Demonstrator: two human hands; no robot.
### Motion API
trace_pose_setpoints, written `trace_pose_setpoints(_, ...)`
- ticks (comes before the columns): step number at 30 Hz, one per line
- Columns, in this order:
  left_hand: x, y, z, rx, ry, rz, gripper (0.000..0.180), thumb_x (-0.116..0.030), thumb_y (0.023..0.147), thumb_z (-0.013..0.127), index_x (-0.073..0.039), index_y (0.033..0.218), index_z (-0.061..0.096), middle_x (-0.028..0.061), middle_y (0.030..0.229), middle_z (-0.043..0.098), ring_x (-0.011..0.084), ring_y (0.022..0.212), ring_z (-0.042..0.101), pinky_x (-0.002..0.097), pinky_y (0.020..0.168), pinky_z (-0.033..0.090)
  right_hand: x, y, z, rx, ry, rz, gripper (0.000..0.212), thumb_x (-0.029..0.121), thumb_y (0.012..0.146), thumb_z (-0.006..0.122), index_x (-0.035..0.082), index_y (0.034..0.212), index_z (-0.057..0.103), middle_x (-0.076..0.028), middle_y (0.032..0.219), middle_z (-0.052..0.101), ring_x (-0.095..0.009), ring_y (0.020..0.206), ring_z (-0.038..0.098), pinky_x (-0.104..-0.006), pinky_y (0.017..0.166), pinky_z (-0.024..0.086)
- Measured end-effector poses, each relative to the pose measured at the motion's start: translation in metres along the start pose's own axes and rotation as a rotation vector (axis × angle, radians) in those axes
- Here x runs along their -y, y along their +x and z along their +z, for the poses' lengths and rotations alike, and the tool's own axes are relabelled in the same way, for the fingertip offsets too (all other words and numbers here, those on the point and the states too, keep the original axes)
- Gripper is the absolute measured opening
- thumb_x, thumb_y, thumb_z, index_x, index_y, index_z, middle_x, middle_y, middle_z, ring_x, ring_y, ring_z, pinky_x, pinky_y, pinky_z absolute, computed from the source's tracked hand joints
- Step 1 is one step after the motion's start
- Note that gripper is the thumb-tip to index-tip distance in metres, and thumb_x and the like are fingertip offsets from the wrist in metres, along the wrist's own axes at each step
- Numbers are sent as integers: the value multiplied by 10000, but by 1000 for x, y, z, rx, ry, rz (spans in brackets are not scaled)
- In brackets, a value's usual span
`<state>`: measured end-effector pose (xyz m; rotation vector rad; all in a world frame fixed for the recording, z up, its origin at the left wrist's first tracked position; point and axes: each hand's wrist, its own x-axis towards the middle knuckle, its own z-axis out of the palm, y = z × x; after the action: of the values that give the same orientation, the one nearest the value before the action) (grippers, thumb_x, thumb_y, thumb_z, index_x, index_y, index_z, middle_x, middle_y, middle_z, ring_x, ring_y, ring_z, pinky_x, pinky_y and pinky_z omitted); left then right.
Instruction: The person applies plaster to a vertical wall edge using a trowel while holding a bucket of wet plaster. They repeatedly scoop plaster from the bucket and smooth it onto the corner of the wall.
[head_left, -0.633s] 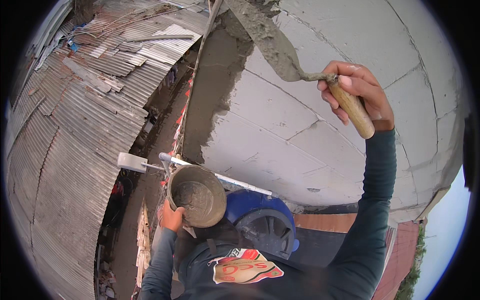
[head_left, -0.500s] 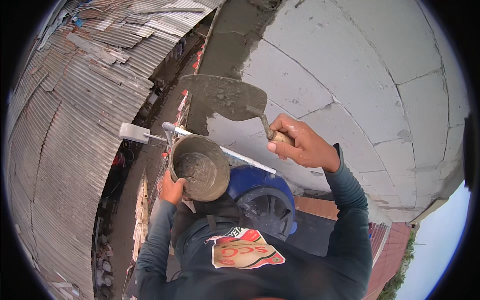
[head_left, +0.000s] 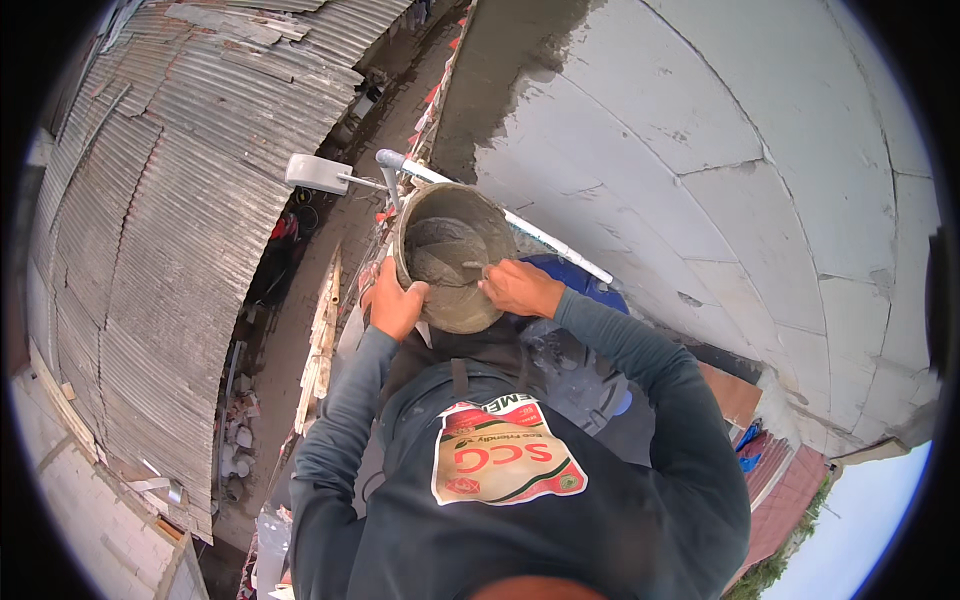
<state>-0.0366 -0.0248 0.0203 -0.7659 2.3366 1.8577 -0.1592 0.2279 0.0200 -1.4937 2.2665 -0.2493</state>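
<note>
My left hand (head_left: 398,302) is closed on the rim of a mortar-caked bucket (head_left: 480,308), which tilts in front of my waist. Wet grey mortar (head_left: 437,232) lies inside it. Down in the bucket is the trowel (head_left: 450,262), its blade against the mortar. My right hand (head_left: 522,288) grips the trowel's handle, most of which the fingers hide. Ahead and to the right rises a wall of pale blocks (head_left: 640,160), with a coat of wet mortar (head_left: 495,85) along its left part.
Beside the bucket a white pipe (head_left: 560,243) runs along the wall's foot, above a blue drum (head_left: 580,275). A grey lamp head (head_left: 318,173) juts out at left. Below lie a narrow alley (head_left: 285,350) and a corrugated roof (head_left: 190,220). Wooden strips (head_left: 322,340) stand near my left arm.
My right hand has come down from the wall, bringing the trowel into the bucket. The view has shifted, and the bucket now appears further right and higher.
</note>
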Motion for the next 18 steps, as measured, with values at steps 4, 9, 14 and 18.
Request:
trace_pose_setpoints(4,15,-3,-1,2,9,-74,525,-163,765,704,32,1231,563,272,1144,675,454,1097,649,470,967,501,10,5,-24,411,630,277,426,355,1079,532,-24,922,646,-126,777,653,-245,682,692,-405,606,561)
trace_pose_setpoints(9,22,-10,-7,-28,-67,-91,486,-125,731,711,19,1179,592,237,1124,691,400,1072,661,450,942,512,17,-28,-71,329,1121,588,447,393,1090,490,4,906,612,-41,759,589,-127,576,576,-308,487,473)
trace_pose_setpoints(14,32,1,-10,-54,-218,-151,451,-79,690,712,16,1121,620,193,1058,672,338,1010,638,430,903,519,14,-32,-98,293,1069,609,402,374,1095,499,30,905,582,-26,765,576,-105,591,557,-287,502,463)
trace_pose_setpoints(18,58,11,-7,-53,-211,-128,464,-84,667,713,29,1106,615,219,1094,638,388,1078,593,461,959,485,21,-41,-162,282,944,489,441,400,1107,477,18,954,637,-32,772,613,-116,613,584,-296,555,496)
